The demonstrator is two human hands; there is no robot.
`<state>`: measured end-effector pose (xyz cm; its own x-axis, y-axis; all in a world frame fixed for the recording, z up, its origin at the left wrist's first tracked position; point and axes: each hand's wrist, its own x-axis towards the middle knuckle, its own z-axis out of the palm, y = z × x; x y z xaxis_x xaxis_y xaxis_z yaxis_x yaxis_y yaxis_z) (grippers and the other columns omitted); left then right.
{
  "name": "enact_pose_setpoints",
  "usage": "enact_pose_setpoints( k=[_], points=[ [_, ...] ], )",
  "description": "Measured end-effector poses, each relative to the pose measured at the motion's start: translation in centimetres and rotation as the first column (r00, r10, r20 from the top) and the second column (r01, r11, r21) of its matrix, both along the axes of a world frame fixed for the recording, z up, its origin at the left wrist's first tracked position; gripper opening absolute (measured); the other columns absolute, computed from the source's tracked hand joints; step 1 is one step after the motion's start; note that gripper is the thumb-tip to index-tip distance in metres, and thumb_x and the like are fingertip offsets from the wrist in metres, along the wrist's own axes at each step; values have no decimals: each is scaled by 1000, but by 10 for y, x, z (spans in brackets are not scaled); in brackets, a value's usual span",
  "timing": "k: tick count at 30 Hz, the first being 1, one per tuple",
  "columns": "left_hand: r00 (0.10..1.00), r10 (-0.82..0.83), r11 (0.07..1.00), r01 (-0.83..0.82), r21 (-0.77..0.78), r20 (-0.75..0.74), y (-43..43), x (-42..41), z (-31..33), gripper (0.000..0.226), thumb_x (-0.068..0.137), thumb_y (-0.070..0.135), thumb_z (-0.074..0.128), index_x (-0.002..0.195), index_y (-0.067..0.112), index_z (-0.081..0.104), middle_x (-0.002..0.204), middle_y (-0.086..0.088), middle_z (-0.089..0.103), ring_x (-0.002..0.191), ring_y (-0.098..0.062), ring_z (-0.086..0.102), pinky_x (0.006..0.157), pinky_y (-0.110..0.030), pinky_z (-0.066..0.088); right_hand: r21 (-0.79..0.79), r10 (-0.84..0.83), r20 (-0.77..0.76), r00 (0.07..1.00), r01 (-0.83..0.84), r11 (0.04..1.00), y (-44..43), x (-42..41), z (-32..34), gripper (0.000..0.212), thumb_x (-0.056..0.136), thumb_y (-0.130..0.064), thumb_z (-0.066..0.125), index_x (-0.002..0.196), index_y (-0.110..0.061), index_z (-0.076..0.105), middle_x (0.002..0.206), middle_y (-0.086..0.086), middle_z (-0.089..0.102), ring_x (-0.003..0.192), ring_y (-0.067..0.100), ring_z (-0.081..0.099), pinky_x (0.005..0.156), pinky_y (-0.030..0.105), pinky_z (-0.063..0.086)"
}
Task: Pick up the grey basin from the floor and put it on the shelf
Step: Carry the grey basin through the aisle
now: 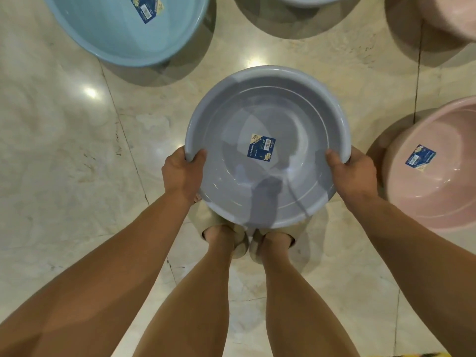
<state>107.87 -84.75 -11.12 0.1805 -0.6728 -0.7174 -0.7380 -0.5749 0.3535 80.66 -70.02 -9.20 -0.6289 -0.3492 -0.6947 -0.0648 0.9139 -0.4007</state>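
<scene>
Grey basin [268,145] sits between our two hands, held level with its open side up, over our feet [247,238] and the near floor. We grip it at its near rim on both sides. Our left hand [180,173] closes around the left edge, thumb hooked over the lip and lying inside the bowl, the other fingers hidden beneath. Our right hand [354,173] does the same on the right edge, thumb over the lip, the rest of the fingers tucked under the rim out of view. Both arms reach forward from the near corners of the view.

Inside the bowl we see a dark blue label [261,148] stuck on the flat bottom, slightly right-tilted, with shadows falling across the near half of the interior.

Our feet wear pale slippers [240,247] and stand close together, their toes covered by the basin's near edge.

Around us the marble floor [64,150] is glossy and cream-coloured, with thin tile seams. A light blue basin [116,29] rests far to the left. A pink basin [438,176] lies on the right, near our right hand but apart from it, bearing its own blue sticker. Another pink basin [450,16] shows at the far right corner, and the edge of one more pale basin [306,0] peeks in at the far middle.
</scene>
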Motion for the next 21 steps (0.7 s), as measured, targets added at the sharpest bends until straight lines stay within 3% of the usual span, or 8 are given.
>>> enact_pose_setpoints(
  k=[4, 9, 12, 16, 21],
  points=[
    [997, 26, 1000, -24, 18, -79, -2, 5, -7, 24, 91, 35, 68, 99, 13, 68, 92, -5, 70, 83, -24, 65, 73, -36, 57, -24, -25, 69, 997, 27, 999, 0, -6, -3, 23, 94, -33, 64, 115, -24, 65, 97, 0, 69, 94, 27, 67, 88, 48, 57],
    [995, 66, 998, -67, 1, -69, -9, 1, 12, 29, 90, 33, 65, 94, 5, 67, 80, -2, 64, 72, -21, 59, 64, -32, 50, -34, 0, 86, 996, 3, 999, -12, -9, 16, 10, 93, -34, 65, 101, -29, 64, 89, -5, 70, 91, 28, 69, 85, 49, 59],
    [993, 77, 997, -79, -13, -86, -20, 2, 39, 24, 89, 34, 67, 93, 11, 68, 83, -3, 68, 74, -21, 63, 67, -34, 55, -26, -22, 87, 996, 24, 999, -22, -7, 43, 10, 91, -36, 66, 97, -29, 65, 87, -6, 70, 90, 28, 70, 83, 48, 59],
    [988, 80, 995, -86, -43, -131, -38, 10, 88, 13, 91, 31, 70, 87, 19, 66, 77, 3, 66, 68, -14, 63, 60, -26, 51, -44, 6, 76, 997, -2, 999, -41, -3, 91, 13, 93, -33, 66, 99, -22, 66, 92, 5, 72, 91, 31, 70, 81, 45, 59],
    [971, 162, 983, -175, -59, -178, -70, 22, 157, 14, 89, 32, 72, 90, 19, 70, 82, -2, 71, 75, -22, 67, 71, -36, 58, -85, 22, 65, 998, -16, 996, -79, 6, 159, 18, 87, -39, 65, 97, -24, 69, 93, 7, 75, 87, 31, 71, 80, 53, 59]
  ],
)
